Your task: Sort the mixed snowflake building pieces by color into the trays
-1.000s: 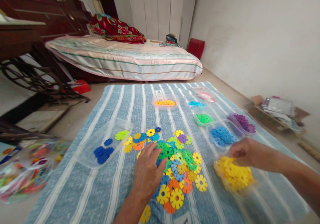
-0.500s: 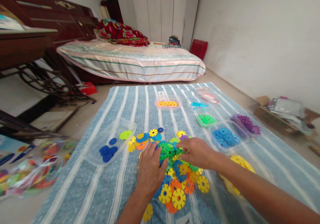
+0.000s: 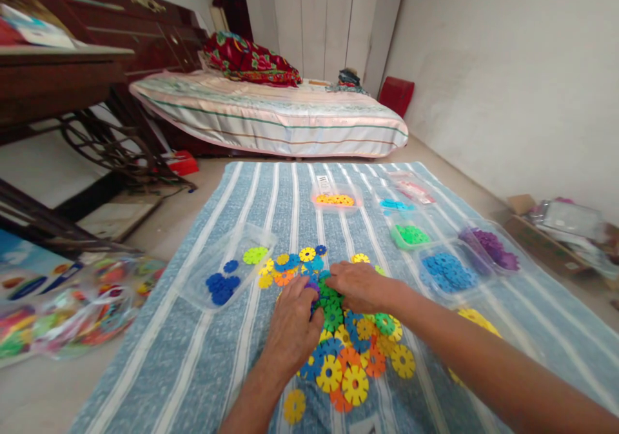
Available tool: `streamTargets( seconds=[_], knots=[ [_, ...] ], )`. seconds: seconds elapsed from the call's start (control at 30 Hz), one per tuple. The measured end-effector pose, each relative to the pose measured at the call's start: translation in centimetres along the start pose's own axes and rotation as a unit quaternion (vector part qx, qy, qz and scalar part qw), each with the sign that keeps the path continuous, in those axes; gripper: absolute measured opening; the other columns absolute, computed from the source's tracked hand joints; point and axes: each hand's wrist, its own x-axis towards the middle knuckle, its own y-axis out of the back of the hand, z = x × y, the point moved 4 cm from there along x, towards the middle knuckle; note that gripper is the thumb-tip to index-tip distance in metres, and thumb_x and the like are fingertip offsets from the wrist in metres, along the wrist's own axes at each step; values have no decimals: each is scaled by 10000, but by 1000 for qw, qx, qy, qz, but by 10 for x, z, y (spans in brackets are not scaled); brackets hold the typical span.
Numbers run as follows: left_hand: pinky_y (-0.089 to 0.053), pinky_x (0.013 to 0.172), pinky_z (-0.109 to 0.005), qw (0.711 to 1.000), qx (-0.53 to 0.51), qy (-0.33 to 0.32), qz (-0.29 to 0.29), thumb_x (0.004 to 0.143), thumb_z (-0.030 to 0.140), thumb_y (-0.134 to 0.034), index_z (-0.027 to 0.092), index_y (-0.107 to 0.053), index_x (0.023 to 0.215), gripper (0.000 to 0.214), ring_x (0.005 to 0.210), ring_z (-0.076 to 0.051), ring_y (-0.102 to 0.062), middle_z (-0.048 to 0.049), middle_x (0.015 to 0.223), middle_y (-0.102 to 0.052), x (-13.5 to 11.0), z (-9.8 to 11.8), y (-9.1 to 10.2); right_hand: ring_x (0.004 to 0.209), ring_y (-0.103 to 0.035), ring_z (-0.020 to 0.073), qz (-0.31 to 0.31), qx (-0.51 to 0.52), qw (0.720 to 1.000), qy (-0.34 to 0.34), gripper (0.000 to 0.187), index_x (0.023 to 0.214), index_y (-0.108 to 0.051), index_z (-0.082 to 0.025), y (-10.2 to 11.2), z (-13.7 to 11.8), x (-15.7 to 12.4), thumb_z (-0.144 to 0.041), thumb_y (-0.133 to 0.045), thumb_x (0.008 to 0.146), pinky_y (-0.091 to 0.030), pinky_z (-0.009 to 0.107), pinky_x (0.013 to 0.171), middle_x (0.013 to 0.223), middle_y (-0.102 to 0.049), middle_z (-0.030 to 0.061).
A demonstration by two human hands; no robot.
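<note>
A heap of flower-shaped plastic discs, green [image 3: 333,318], yellow [image 3: 355,385], orange [image 3: 375,360] and blue [image 3: 355,331], lies on the striped cloth [image 3: 203,369]. At the heap's left side is my left hand [image 3: 293,321], fingers curled, with purple discs [image 3: 313,287] showing between thumb and fingertips. My right hand [image 3: 360,287] reaches over the green discs, close to the left fingertips. Its fingers are bent together and hide whatever is in them. Left of the heap stands a clear tub [image 3: 193,286] with dark blue discs [image 3: 222,287] and lime ones [image 3: 255,255].
To the right are tubs of blue discs [image 3: 447,271], purple discs [image 3: 492,248] and green discs [image 3: 411,234]. Farther back stands a tub of orange-yellow discs [image 3: 334,200]. Bags of colourful pieces [image 3: 91,311] lie on the floor at left. A bed [image 3: 280,115] stands behind the cloth.
My right hand has moved left, nearer my left hand. The purple disc by my right fingers no longer shows there; purple now shows at my left fingertips. The whole view has shifted slightly.
</note>
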Motion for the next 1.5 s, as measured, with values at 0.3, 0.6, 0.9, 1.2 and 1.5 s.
streamTargets(
  seconds=[0.3, 0.6, 0.9, 1.2, 1.5],
  knots=[
    [-381, 1006, -473, 1000, 9, -3, -8, 765, 264, -527, 163, -609, 826, 143, 1165, -292, -476, -139, 1171, -554, -1, 0, 0, 804, -618, 223, 3, -2, 1000, -4, 206, 872, -641, -147, -3, 6, 7, -190, -451, 806, -448, 283, 620, 885, -647, 117],
    [-369, 997, -505, 1000, 17, -8, -19, 688, 373, -640, 184, -619, 947, 322, 1214, -326, -435, -143, 1282, -500, -3, 1, -3, 776, -566, 145, 105, 51, 991, -66, 234, 916, -595, -163, 13, 39, -21, -169, -365, 876, -360, 243, 665, 887, -617, 65],
    [-404, 967, -492, 999, -43, -7, -5, 638, 248, -636, 208, -567, 739, 129, 1186, -304, -474, -125, 1261, -540, 2, 5, 3, 826, -582, 205, 129, -15, 914, -384, 279, 1013, -592, -166, 29, 122, -103, -305, -390, 880, -361, 274, 648, 957, -629, 113],
    [-496, 822, -366, 991, -132, 16, -15, 693, 474, -538, 247, -586, 669, 233, 881, -237, -639, -36, 957, -688, 19, 9, 9, 898, -587, 192, 137, 186, 971, -60, 233, 997, -599, -208, 18, -1, -43, -318, -510, 811, -418, 252, 669, 958, -655, 42],
    [-489, 689, -303, 991, -117, 63, 6, 701, 506, -522, 275, -629, 838, 289, 782, -226, -658, 11, 873, -694, 22, 6, 9, 871, -603, 211, 145, 233, 953, -128, 227, 934, -603, -201, 5, 0, -26, -209, -458, 759, -418, 253, 581, 968, -666, 42]
  ],
)
